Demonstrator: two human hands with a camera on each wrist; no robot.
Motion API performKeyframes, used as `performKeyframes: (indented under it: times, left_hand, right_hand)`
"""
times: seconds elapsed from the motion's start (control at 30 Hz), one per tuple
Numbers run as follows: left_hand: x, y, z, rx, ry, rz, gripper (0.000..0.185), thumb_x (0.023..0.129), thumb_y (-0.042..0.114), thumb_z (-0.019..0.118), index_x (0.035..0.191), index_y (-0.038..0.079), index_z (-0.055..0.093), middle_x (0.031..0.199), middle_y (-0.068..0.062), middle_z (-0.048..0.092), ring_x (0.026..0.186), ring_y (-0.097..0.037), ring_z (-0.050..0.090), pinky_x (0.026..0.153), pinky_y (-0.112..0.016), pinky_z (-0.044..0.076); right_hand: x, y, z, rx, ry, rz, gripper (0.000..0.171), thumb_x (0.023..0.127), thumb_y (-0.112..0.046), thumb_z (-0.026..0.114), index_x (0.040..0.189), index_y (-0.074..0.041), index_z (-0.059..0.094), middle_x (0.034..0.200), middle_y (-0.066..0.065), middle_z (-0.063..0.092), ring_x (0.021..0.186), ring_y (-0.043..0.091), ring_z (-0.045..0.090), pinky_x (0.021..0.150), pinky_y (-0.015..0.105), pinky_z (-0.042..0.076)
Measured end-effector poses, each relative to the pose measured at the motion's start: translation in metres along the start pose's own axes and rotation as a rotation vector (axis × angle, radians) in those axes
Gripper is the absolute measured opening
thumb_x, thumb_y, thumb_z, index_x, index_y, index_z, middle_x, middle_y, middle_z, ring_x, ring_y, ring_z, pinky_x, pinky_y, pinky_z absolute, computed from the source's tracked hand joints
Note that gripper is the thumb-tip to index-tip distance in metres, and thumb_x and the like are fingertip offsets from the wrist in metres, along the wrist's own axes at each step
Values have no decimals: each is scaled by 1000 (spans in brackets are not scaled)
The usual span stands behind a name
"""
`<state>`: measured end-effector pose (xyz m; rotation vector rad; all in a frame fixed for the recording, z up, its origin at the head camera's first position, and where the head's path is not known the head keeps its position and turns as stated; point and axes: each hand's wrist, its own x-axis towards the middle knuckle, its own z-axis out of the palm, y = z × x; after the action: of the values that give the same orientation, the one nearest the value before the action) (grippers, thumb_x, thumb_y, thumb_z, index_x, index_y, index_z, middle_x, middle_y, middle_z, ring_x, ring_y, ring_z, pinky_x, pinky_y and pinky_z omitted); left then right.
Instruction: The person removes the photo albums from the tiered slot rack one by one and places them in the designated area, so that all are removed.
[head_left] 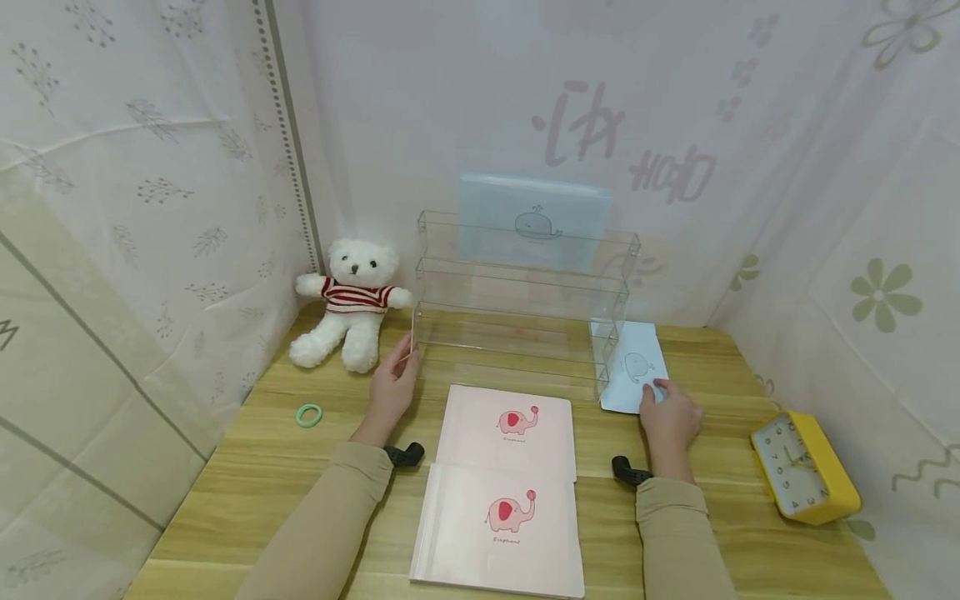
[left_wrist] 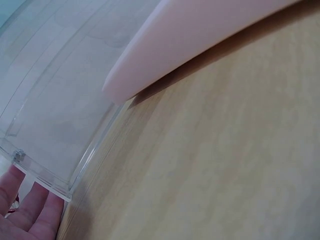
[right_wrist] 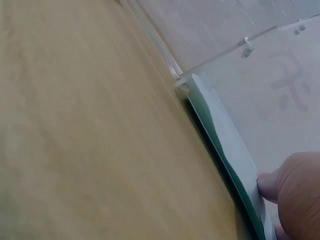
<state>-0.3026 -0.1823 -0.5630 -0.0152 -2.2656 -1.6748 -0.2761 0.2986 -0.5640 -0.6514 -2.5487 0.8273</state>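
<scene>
A clear tiered rack (head_left: 517, 333) stands at the back of the table. My left hand (head_left: 395, 379) is at its left side, fingers straight against the end panel; in the left wrist view the fingertips (left_wrist: 37, 197) show behind that panel. On the right, a light blue folder (head_left: 628, 354) with a whale picture lies by the rack's right end, its left part behind the clear panel. My right hand (head_left: 671, 417) pinches its near right edge, and the thumb (right_wrist: 270, 185) rests on its face in the right wrist view.
Another blue whale folder (head_left: 536, 221) stands upright in the rack's top tier. Two pink elephant folders (head_left: 498, 525) lie overlapping in front. A white teddy bear (head_left: 352, 300) and a green ring (head_left: 308, 415) are at left, a yellow clock (head_left: 806, 467) at right.
</scene>
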Motion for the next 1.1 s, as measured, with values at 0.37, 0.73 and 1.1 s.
performKeyframes:
  times: [0.37,0.73,1.1]
  left_hand:
    - [-1,-3,-1,-30,-32,-13,50,116,32,60,164,23,55,155,-19,65,136,-38,70,108,-50,57]
    - [2,-4,3,-37,-16,7,49,114,22,63,163,18,56,154,-20,66,135,-40,70,110,-55,57]
    - [1,-2,0,-49,-13,1,49,115,28,62,162,18,57,154,-20,67,134,-39,71,106,-42,59]
  right_hand:
    - [-7,-18,-9,133,87,-28,48,110,-32,60,145,1,65,149,33,64,138,59,54,118,69,36]
    - [-8,-93,-48,572,363,-336,35,111,-24,66,128,6,71,130,27,71,130,39,64,118,47,46]
    - [31,-209,-98,537,198,-707,47,106,-25,73,145,0,65,142,20,70,134,37,64,120,53,49]
